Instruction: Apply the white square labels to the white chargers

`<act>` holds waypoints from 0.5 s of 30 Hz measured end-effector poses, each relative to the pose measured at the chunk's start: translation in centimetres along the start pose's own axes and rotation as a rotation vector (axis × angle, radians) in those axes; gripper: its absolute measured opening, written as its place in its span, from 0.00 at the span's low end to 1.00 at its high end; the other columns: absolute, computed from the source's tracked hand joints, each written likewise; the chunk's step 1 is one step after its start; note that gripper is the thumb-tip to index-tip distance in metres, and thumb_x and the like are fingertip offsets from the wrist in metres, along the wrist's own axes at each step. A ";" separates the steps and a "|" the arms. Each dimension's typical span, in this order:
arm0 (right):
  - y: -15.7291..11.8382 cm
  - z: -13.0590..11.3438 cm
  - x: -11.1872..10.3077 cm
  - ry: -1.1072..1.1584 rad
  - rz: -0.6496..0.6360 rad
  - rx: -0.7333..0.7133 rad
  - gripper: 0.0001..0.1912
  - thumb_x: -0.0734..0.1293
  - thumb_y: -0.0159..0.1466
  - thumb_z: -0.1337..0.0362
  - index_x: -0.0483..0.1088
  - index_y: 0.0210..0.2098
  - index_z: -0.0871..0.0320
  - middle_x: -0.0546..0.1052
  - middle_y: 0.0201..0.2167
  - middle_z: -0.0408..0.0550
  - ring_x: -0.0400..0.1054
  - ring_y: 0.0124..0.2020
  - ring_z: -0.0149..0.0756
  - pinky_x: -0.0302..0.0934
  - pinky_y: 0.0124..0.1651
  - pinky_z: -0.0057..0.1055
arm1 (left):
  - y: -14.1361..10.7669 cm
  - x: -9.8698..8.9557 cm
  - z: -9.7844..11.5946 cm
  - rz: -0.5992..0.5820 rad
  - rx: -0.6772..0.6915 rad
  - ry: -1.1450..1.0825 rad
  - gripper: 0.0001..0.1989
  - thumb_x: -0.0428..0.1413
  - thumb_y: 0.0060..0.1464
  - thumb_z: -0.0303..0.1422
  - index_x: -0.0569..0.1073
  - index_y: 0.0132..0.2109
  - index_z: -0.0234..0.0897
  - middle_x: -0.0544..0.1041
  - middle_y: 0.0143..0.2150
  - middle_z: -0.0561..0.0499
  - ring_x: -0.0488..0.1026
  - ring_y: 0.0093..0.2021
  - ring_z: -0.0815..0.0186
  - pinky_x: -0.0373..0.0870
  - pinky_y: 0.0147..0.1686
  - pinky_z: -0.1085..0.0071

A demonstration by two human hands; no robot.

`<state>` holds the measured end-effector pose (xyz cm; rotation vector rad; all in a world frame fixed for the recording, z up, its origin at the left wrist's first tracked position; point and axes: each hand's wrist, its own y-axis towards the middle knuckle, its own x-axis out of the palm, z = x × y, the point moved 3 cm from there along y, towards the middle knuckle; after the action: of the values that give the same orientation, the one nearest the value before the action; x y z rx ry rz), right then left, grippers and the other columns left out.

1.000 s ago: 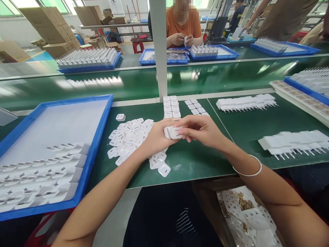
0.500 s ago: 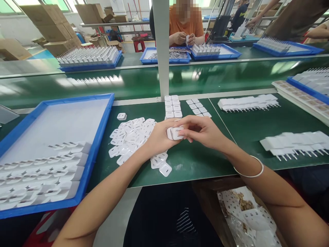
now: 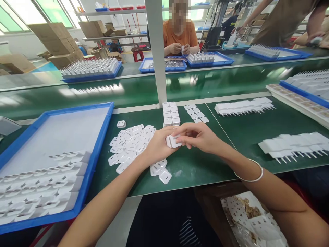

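My left hand (image 3: pixel 157 144) is closed around a small stack of white square plastic covers (image 3: pixel 170 141) with rounded corners. The fingers of my right hand (image 3: pixel 202 137) pinch the right edge of the top cover, which carries dark print. Left of my hands lies a loose heap of the same covers (image 3: pixel 130 141), partly hidden behind my left forearm. Just beyond my hands stand neat stacks of printed covers (image 3: pixel 171 114). Beside these, more covers lie in rows (image 3: pixel 196 114). One short stack of covers (image 3: pixel 121 124) sits apart, behind the heap.
A blue-rimmed tray (image 3: pixel 96 154) with rows of white housings is at left. Rows of white pronged housings (image 3: pixel 244 105) lie at right. A metal post (image 3: pixel 157 61) rises at the bench's back. Across from me a person (image 3: pixel 179 37) handles a small white part. An open box (image 3: pixel 253 212) sits below.
The camera view has tilted up a little, so the bench appears lower. Both hands stay together at the stack of covers, with only slight finger movement.
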<state>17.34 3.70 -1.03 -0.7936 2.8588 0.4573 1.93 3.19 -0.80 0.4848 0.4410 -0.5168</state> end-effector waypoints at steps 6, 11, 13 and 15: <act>0.1 -0.2 0.0 -0.009 -0.044 0.050 0.05 0.71 0.63 0.65 0.76 0.39 0.58 0.69 0.18 0.36 0.62 0.18 0.24 0.60 0.26 0.25 | -0.1 0.2 -0.2 0.006 -0.004 0.051 0.05 0.58 0.57 0.26 0.78 0.35 0.38 0.80 0.40 0.52 0.76 0.41 0.64 0.72 0.44 0.67; 0.0 -0.3 0.0 -0.035 -0.047 0.072 0.08 0.71 0.62 0.67 0.71 0.41 0.57 0.69 0.18 0.33 0.64 0.19 0.24 0.63 0.31 0.25 | -0.2 0.3 -0.5 0.016 -0.008 0.045 0.02 0.60 0.56 0.28 0.78 0.36 0.37 0.79 0.39 0.51 0.76 0.39 0.65 0.72 0.40 0.69; -0.1 -0.3 0.0 -0.038 -0.037 0.076 0.09 0.71 0.62 0.67 0.68 0.41 0.56 0.69 0.18 0.32 0.64 0.19 0.24 0.64 0.32 0.25 | -0.2 0.3 -0.6 0.009 0.001 0.034 0.02 0.60 0.56 0.27 0.77 0.36 0.37 0.79 0.39 0.51 0.76 0.40 0.64 0.72 0.40 0.69; -0.1 -0.3 0.0 -0.046 -0.029 0.081 0.11 0.71 0.61 0.67 0.67 0.41 0.56 0.70 0.18 0.32 0.64 0.19 0.25 0.64 0.32 0.26 | -0.2 0.3 -0.6 0.005 0.008 0.036 0.02 0.60 0.56 0.27 0.77 0.36 0.37 0.80 0.41 0.50 0.77 0.41 0.64 0.72 0.41 0.69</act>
<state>17.43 3.51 -0.76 -0.7987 2.8003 0.3490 1.90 3.28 -1.47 0.5029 0.4723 -0.5060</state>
